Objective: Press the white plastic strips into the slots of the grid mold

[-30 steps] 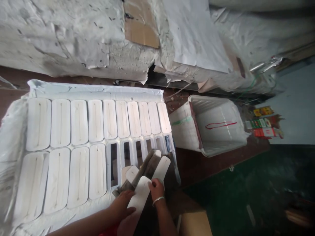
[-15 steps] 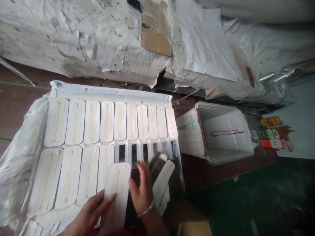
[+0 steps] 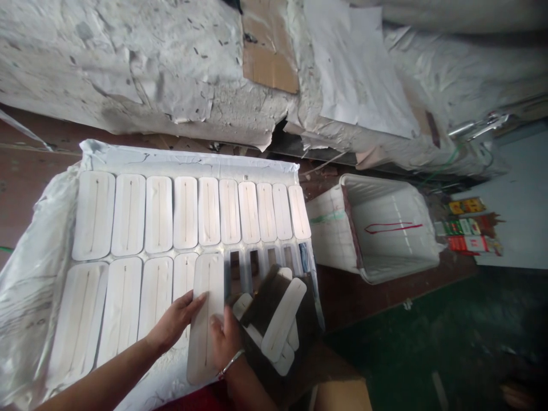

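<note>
A white, round-cornered oblong panel [image 3: 205,331] with a thin brown line down its middle is between my two hands. My left hand [image 3: 182,319] pinches its left edge, thumb on the face. My right hand [image 3: 226,339], with a bracelet at the wrist, grips the right edge, its fingers partly hidden. The panel's upper end lies over the lower row of a white slotted frame [image 3: 188,155]. Similar panels [image 3: 159,211] cover the upper row and the left part of the lower row. Dark openings [image 3: 254,265] show to the right of the held panel.
Several loose white panels [image 3: 285,319] lie on a dark surface right of my right hand. A white plastic crate [image 3: 385,220] lies beyond the frame. Crumpled white sheeting [image 3: 171,74] runs along the back, with brown cardboard [image 3: 270,60] on it. Colourful boxes [image 3: 468,228] are at far right.
The held panel has moved up and slightly right, towards the lower row's openings. My right hand has come down and left from beside the panel onto its right edge.
</note>
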Available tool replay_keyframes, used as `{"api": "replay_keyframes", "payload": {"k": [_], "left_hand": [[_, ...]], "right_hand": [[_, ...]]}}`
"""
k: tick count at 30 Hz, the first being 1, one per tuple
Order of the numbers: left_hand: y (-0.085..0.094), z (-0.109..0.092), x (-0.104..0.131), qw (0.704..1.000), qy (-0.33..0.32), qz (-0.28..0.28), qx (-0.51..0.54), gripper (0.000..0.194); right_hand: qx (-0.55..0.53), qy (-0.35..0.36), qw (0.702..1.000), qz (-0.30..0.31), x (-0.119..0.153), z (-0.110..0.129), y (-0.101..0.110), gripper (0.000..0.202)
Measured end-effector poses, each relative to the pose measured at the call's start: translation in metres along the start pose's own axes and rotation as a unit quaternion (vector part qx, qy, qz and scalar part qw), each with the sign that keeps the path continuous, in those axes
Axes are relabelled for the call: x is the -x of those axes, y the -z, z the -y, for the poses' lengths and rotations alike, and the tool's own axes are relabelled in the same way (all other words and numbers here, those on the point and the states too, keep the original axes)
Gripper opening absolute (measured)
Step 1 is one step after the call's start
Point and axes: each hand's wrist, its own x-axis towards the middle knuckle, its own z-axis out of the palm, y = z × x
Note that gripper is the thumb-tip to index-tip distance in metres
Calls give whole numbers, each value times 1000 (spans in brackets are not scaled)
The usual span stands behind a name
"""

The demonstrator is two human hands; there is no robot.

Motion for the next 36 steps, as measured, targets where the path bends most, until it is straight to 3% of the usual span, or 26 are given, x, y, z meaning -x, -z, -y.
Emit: {"api": "replay_keyframes", "payload": {"k": [3, 7, 11, 15, 20, 22, 28, 33, 36], "left_hand": [[-17, 2, -2, 1000, 8, 3, 7, 47], [-29, 5, -14, 998, 29, -46, 16, 45], [-20, 2, -25, 989, 61, -112, 77, 36], [-5, 5, -15, 975, 99, -146, 134, 37], [-2, 13, 3, 971, 124, -136, 154, 40], [-5, 7, -1, 972, 111, -135, 157, 41], [-11, -24, -17, 969, 66, -159, 178, 19], [-17, -5, 7, 953, 149, -162, 206, 17], [-15, 5, 8, 959, 136, -146, 203, 18]], "right_hand": [[-50, -62, 996, 32, -2, 0, 19, 45], [-53, -70, 995, 45, -18, 0, 29, 40], [-24, -65, 994, 85, -47, 11, 22, 30], [9, -69, 990, 121, -59, 19, 9, 26], [31, -75, 987, 138, -52, 18, 8, 23], [29, -68, 988, 132, -59, 21, 12, 23], [23, -48, 991, 126, -94, 37, 25, 22], [26, -70, 981, 179, -76, 22, 26, 22], [39, -70, 978, 191, -74, 18, 21, 25]]}}
